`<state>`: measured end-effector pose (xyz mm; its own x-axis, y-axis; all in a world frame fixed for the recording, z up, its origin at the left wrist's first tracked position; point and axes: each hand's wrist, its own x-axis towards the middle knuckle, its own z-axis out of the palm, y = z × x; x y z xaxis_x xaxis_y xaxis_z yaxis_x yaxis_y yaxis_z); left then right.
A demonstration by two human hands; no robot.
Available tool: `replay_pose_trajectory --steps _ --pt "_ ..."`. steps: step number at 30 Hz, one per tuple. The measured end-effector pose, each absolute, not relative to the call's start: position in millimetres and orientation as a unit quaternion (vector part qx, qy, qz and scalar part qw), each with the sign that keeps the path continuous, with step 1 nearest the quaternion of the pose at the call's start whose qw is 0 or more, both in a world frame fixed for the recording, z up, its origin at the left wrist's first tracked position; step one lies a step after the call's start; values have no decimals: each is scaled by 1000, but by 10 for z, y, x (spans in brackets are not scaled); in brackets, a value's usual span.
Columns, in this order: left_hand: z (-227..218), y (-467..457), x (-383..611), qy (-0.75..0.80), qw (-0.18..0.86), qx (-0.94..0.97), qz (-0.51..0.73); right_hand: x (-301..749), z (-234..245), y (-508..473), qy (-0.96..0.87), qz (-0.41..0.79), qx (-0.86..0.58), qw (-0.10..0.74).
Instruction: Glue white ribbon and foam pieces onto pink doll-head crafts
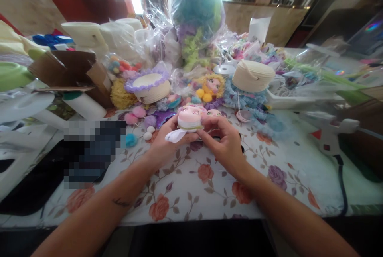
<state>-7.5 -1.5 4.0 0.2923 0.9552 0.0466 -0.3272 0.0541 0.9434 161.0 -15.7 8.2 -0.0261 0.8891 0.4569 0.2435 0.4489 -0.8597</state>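
Between my two hands is a small pink doll head (189, 116) with a painted face, tilted back. A white ribbon-like strip (176, 135) hangs from its underside on the left. My left hand (166, 139) is closed around its left side, the fingers partly hidden behind it. On the other side, my right hand (226, 141) pinches the lower right edge between thumb and fingers. Just behind the right fingers shows another doll face (214, 112) with green eyes. Pompoms (139, 112) and a purple shiny piece (164, 117) lie to the left of the hands.
Behind sit a cream basket with purple trim (152, 87), a yellow-haired doll (213, 85) and a round cream box (253, 75). A glue gun (327, 133) stands at right. A cardboard box (73, 75) and a dark pixelated object (95, 153) are at left, on the flowered tablecloth (191, 185).
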Motion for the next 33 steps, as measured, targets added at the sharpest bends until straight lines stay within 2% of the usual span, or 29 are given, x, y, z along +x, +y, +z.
replay_pose_trajectory --steps 5,11,18,33 --pt "125 -3 -120 281 701 477 450 1629 89 -131 -601 343 -448 566" --pt "172 18 -109 205 757 414 461 1628 89 -130 -575 387 -432 577" --pt "34 25 -99 326 674 460 478 1602 52 -158 -607 368 -415 570" --pt "33 -6 -68 340 633 463 519 1533 57 -258 -614 301 -433 587"
